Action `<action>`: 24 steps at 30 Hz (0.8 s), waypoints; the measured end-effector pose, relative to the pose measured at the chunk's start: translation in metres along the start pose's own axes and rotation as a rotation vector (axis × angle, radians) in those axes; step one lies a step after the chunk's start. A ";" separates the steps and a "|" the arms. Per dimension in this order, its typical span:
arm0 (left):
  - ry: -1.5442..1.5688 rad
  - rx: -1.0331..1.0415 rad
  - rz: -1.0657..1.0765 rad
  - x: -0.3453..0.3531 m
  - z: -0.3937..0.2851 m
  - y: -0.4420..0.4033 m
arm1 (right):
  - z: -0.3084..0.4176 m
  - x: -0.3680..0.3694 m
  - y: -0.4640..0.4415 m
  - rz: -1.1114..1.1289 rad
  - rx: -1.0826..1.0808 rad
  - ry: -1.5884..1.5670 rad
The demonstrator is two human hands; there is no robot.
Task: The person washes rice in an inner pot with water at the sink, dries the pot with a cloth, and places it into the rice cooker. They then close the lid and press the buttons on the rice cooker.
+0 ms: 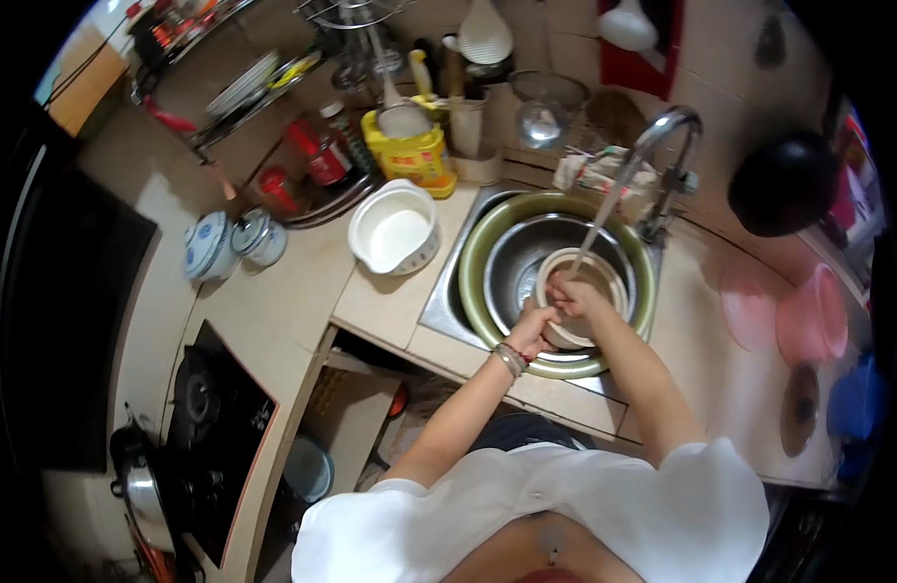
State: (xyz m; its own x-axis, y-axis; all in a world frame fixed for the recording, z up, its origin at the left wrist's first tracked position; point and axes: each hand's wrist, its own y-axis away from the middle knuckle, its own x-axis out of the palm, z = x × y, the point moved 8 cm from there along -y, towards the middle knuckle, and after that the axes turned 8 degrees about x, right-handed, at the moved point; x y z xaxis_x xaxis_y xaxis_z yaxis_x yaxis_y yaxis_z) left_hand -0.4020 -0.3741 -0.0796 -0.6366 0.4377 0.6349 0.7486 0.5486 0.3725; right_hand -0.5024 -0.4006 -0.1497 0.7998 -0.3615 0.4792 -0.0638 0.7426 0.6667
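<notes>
A cream-coloured bowl is tilted inside a steel basin, which sits within a larger olive-green basin in the sink. My left hand grips the bowl's near left rim, with bracelets at the wrist. Inside the bowl, my right hand has its fingers curled under the running water; whatever they hold, if anything, is hidden. Water streams from the curved chrome faucet into the bowl beside my right hand.
A white lidless pot stands left of the sink, near a yellow container. Blue-and-white jars and a black cooktop are farther left. Pink plastic tubs stand right. A black pan hangs on the wall.
</notes>
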 end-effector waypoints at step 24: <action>0.108 0.044 -0.079 0.002 -0.016 0.009 | 0.193 -0.089 0.175 -1.330 -0.759 0.650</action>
State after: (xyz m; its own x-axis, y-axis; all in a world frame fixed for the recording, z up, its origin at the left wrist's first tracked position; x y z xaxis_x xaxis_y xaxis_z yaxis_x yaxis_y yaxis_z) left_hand -0.3931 -0.3801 -0.0640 -0.6680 0.3137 0.6748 0.6863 0.6103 0.3957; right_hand -0.7002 -0.3471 0.0345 0.1657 -0.7899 -0.5904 0.9510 0.2864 -0.1162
